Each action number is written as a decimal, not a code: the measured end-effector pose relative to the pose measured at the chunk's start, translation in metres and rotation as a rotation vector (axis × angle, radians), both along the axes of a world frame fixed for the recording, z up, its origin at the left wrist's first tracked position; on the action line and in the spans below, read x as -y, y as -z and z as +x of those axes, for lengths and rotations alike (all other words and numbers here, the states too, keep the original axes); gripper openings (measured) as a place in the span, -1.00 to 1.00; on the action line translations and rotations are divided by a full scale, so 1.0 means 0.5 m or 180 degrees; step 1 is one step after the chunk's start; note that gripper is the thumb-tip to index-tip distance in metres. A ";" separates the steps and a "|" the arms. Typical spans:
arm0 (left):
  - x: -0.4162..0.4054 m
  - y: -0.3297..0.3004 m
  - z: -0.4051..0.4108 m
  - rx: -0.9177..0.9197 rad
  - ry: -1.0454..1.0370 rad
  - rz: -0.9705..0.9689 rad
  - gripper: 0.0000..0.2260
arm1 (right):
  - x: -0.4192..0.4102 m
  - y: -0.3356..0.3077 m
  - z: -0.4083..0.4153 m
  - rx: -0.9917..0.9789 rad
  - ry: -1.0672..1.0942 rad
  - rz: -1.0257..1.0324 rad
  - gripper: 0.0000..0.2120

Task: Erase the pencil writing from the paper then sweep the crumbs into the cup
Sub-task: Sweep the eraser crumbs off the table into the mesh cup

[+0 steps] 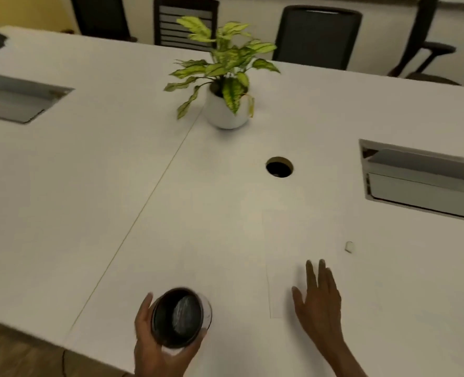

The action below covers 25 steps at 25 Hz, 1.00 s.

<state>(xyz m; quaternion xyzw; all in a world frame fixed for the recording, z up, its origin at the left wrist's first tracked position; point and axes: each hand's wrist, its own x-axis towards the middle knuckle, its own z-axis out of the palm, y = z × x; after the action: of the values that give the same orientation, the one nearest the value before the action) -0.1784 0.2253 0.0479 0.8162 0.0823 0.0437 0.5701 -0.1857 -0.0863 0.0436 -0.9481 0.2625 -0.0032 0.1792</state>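
landmark: sheet of paper [307, 240], white on white table [89, 186], edges faint, left edge and near-left corner readable
left hand [154, 341]: left of paper, at table's near edge, fingers and thumb wrapped round cup [180, 317]
cup: dark inside, tilted, mouth toward camera, apart from paper's left edge
right hand [320, 297]: flat, fingers spread wide, holding nothing, over paper's near part
eraser [349, 246]: small, white, just right of paper, beyond right fingertips
cable hole [279, 167]: beyond paper's far edge
potted plant [225, 104]: farther beyond, well apart
open room: bare tabletop between cup and paper
crumbs/writing: cannot tell, blur
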 end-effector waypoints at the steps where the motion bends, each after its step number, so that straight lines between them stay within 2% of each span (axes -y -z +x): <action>1: 0.031 -0.040 0.053 -0.0002 0.0189 -0.0010 0.16 | 0.024 0.011 0.002 -0.0306 0.0060 -0.0117 -0.30; 6: 0.188 -0.039 0.251 -0.0119 0.0873 -0.0052 0.06 | 0.020 0.062 0.025 -0.0961 0.0169 -0.0189 -0.27; 8: 0.235 -0.024 0.319 -0.0168 0.1009 -0.0009 0.05 | -0.016 0.066 0.047 -0.0938 0.0324 -0.0167 -0.20; 11: 0.283 -0.009 0.389 -0.0275 0.1079 0.0072 0.05 | -0.041 0.056 0.096 -0.1013 0.0641 -0.0013 -0.21; 17: 0.316 0.020 0.450 -0.0395 0.1218 0.0263 0.07 | -0.034 0.063 0.126 -0.1003 0.0623 -0.0063 -0.27; 25: 0.331 0.008 0.469 -0.0468 0.1266 0.0511 0.11 | -0.025 0.041 0.133 -0.0980 0.0577 0.0059 -0.20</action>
<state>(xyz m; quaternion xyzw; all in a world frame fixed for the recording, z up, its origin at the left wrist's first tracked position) 0.0562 0.0600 0.0439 0.8602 -0.0426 -0.1227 0.4932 -0.1194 -0.0737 0.0233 -0.9081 0.3713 0.1283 0.1447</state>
